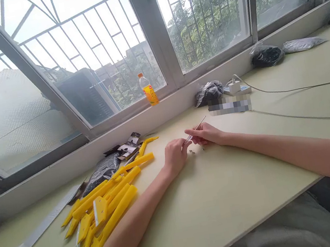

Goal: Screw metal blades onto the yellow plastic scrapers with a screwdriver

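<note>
My right hand [207,134] is closed around a thin metallic stick [200,123], perhaps a slim tool, whose far end points up and to the right. Close against it, my left hand [175,154] pinches at the stick's lower end; whatever small piece lies between those fingers is too small to name. Two tiny dark bits [191,152] rest on the table just below the hands. To the left of my left forearm lies a pile of yellow plastic scrapers [114,198], some with a pale blade edge showing.
Beyond the scrapers are a black plastic bag [102,172] and small black cards [129,148]. An orange drink bottle [149,92] stands on the window ledge. A white charger [234,85] trails cables [292,89] to the right. The table's front edge [264,225] runs before me.
</note>
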The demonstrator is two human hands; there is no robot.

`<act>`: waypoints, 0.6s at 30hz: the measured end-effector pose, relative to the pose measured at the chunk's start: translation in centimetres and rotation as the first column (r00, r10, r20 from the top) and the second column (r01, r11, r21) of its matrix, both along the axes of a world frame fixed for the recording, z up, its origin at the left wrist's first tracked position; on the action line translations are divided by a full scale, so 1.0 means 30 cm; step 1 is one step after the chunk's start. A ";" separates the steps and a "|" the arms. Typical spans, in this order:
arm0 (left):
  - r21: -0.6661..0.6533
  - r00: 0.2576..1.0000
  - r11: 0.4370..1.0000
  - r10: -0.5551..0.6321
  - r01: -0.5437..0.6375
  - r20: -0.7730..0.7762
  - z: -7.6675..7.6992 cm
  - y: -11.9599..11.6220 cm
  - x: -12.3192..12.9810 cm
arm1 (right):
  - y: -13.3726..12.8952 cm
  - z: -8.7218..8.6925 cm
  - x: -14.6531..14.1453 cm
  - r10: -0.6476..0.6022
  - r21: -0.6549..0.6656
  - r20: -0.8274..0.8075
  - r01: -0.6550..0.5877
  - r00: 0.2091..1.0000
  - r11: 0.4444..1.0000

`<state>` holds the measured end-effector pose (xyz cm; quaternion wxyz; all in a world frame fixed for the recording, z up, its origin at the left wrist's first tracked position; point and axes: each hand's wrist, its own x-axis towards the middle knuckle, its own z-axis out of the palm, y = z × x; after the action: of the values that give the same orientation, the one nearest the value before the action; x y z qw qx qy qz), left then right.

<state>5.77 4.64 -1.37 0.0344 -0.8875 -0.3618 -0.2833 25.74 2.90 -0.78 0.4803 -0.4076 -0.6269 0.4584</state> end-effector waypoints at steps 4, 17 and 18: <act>0.054 0.997 0.996 -0.076 0.077 -0.023 0.006 -0.008 0.006 | -0.008 0.004 -0.011 0.003 0.020 0.047 -0.004 0.999 1.000; -0.120 0.888 0.943 -0.242 0.310 0.391 0.000 -0.028 -0.007 | -0.070 0.048 -0.075 0.135 0.066 -0.119 -0.128 0.984 0.990; -0.154 0.854 0.928 -0.235 0.340 0.464 -0.002 -0.041 -0.002 | -0.076 0.047 -0.081 0.128 0.097 -0.126 -0.116 0.984 0.989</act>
<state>5.73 3.40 -1.43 -0.1940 -0.8430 -0.2530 -0.4333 23.30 0.62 0.64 0.5094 -0.3155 -0.6375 0.4843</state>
